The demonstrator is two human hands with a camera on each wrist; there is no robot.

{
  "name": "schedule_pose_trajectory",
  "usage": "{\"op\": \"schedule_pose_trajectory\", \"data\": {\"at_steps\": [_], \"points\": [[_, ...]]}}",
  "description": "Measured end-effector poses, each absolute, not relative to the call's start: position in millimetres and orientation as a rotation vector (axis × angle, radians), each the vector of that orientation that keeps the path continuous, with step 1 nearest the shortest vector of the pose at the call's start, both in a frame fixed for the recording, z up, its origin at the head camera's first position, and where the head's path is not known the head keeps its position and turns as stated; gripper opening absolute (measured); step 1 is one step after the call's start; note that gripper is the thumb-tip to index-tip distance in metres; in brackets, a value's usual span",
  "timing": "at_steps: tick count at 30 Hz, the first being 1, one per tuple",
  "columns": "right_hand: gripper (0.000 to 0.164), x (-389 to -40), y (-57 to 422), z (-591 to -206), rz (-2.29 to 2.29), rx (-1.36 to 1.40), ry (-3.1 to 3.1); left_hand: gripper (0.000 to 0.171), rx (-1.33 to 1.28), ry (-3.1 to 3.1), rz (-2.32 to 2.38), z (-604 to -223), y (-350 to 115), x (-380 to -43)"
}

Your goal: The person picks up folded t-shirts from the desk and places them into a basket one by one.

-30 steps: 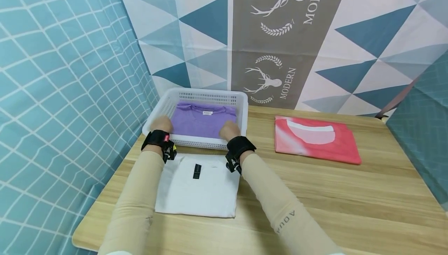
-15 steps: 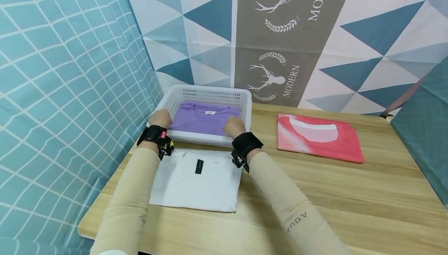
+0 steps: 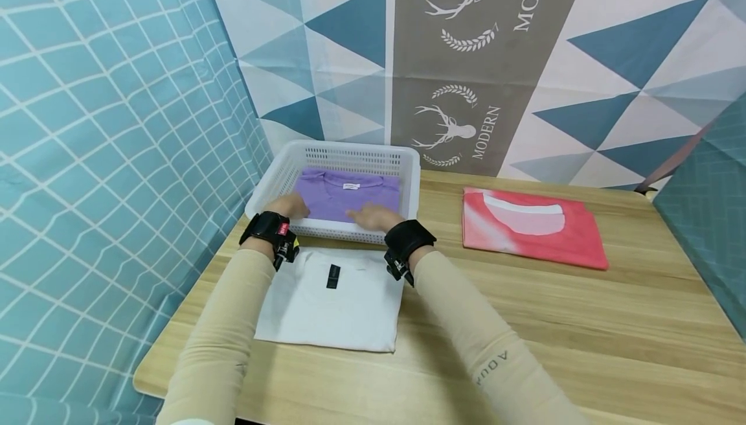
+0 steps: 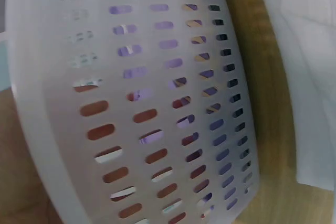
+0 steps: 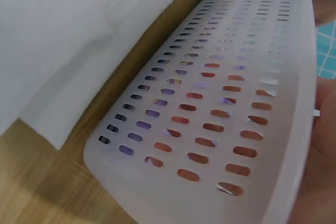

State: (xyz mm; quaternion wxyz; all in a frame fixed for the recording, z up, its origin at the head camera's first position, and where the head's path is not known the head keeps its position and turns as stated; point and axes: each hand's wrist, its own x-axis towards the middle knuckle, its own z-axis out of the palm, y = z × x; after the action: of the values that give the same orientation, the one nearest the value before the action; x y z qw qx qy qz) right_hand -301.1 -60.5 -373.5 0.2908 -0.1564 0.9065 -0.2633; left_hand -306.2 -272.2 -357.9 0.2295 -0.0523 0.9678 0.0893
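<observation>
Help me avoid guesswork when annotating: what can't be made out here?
Left hand: head view, most fingers hidden behind the hand's own back.
Right hand: right wrist view, cut off by the right edge.
Purple shirt: head view, near edge hidden by the white basket.
Black label: head view, print too small.

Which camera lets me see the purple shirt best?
The head view. It looks down into the white basket, so you see the folded purple shirt and its white label, though the left hand and right hand hide some of it. Both wrist views show only purple bits through the basket's holes.
</observation>
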Motion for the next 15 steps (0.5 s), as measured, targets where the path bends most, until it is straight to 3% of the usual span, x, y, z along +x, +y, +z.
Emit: {"op": "schedule_pose_trajectory", "data": {"at_steps": [6, 15], "points": [[0.068, -303.9, -58.0, -381.8, -0.651, -0.408, 2.371, 0.048, -0.113, 2.629, 0.233, -362.9, -270.7, -307.2], [0.069, -305.7, -57.9, -380.3, -0.589, -0.456, 2.37, 0.049, -0.076, 2.62, 0.272, -365.3, -272.1, -307.9]]}}
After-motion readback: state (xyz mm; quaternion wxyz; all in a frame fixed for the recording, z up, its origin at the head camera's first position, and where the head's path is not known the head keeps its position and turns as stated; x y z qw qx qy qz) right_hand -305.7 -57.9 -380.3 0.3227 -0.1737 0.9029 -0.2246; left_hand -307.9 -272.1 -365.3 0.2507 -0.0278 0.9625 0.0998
